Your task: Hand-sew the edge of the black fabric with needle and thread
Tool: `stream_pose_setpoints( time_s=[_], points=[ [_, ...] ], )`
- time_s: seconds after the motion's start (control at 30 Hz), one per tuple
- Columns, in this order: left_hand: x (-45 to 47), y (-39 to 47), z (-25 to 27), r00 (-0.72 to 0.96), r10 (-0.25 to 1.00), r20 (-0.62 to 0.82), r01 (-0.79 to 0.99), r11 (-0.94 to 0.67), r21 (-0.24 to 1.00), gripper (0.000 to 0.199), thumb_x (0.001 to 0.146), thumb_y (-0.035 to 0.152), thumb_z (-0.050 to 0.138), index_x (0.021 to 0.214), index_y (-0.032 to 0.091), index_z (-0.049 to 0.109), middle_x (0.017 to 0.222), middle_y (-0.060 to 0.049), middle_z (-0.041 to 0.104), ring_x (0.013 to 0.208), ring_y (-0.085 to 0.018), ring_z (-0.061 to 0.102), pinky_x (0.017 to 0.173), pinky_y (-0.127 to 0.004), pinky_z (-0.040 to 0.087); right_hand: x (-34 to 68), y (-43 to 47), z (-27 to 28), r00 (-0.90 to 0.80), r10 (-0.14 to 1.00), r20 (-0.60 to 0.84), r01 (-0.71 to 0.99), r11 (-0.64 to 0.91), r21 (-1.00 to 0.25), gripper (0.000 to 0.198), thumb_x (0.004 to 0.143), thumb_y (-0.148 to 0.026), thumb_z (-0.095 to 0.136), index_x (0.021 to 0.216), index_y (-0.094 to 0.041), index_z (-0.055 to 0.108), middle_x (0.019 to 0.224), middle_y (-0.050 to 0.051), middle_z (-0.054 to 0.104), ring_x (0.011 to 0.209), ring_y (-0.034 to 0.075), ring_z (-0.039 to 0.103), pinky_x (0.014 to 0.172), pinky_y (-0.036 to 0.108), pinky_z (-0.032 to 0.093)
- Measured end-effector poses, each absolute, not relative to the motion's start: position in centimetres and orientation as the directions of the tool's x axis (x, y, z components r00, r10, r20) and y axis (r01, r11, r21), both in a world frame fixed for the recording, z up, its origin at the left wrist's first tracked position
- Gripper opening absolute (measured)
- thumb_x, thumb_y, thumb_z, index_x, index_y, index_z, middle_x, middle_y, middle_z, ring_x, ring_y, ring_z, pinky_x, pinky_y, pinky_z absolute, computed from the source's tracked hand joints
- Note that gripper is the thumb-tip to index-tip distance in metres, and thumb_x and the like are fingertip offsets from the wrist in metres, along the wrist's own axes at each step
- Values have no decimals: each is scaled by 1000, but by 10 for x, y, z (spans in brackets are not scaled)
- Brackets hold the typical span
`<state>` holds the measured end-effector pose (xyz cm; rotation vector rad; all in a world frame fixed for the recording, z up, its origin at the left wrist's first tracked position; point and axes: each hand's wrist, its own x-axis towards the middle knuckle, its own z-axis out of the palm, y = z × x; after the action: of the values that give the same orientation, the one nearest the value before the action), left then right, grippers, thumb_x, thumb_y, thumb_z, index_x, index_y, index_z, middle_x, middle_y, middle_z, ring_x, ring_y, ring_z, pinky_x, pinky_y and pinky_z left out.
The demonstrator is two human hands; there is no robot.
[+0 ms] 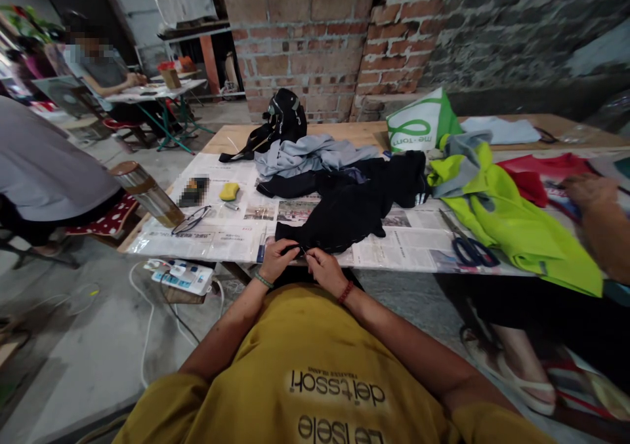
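A black garment (344, 211) lies across the newspaper-covered table, its near edge at the front. My left hand (279, 259) is closed, thumb and fingers pinching that edge of the cloth. Close beside it, my right hand (325, 271) is closed in a pinch at the same edge. A thin bright sliver, apparently a needle (304, 251), shows at the right fingertips; it is very small. Small light marks like stitches run along the cloth near the right hand. Grey cloth (315, 154) lies bunched behind the black garment.
On the left of the table (231, 239) are a tall flask (147, 193), glasses (191, 220) and a yellow object (229, 191). Scissors (470, 248) lie right, by a neon-yellow garment (516, 211). A co-worker's hand (588, 191) rests far right. Below left is a power strip (182, 277).
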<state>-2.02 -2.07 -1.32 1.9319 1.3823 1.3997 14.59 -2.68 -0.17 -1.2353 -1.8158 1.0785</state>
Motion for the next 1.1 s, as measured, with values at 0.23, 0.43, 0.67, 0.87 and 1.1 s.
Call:
stream_pose_setpoints(
  time_s=[0.23, 0.43, 0.67, 0.87, 1.1],
  points=[
    [-20, -20, -14, -22, 884, 467, 498, -395, 772, 10, 76, 22, 61, 81, 18, 68, 75, -2, 69, 69, -12, 61, 65, -24, 48, 147, -29, 0, -334, 941, 60, 365, 188, -912, 19, 83, -30, 41, 74, -19, 54, 49, -6, 49, 46, 9, 45, 51, 20, 35],
    [-21, -20, -14, -49, 888, 456, 484, -379, 789, 10, 76, 24, 61, 81, 19, 68, 76, -1, 69, 70, -12, 61, 66, -24, 49, 148, -29, 0, -351, 927, 136, 367, 270, -890, 21, 83, -32, 41, 77, -19, 56, 51, -5, 48, 52, 11, 47, 54, 21, 36],
    [-21, -20, -12, -12, 874, 485, 509, -412, 755, 10, 77, 25, 61, 79, 19, 68, 73, -1, 68, 69, -12, 60, 65, -24, 47, 146, -26, -1, -330, 934, 136, 385, 265, -884, 20, 83, -30, 41, 77, -19, 56, 53, -4, 49, 56, 11, 46, 54, 21, 35],
    [-22, -20, -12, -36, 883, 468, 524, -382, 761, 10, 76, 25, 61, 80, 20, 68, 74, 0, 69, 70, -13, 60, 69, -26, 48, 147, -28, 1, -325, 933, 154, 402, 283, -871, 19, 82, -29, 42, 76, -19, 57, 57, -3, 51, 58, 11, 47, 54, 21, 35],
    [-19, -19, -18, 38, 874, 484, 437, -450, 778, 11, 77, 23, 61, 81, 17, 69, 75, -3, 68, 69, -12, 60, 63, -23, 48, 143, -25, 0, -326, 939, 111, 409, 246, -879, 17, 81, -28, 41, 71, -20, 52, 52, -4, 47, 53, 11, 45, 52, 21, 33]
  ],
)
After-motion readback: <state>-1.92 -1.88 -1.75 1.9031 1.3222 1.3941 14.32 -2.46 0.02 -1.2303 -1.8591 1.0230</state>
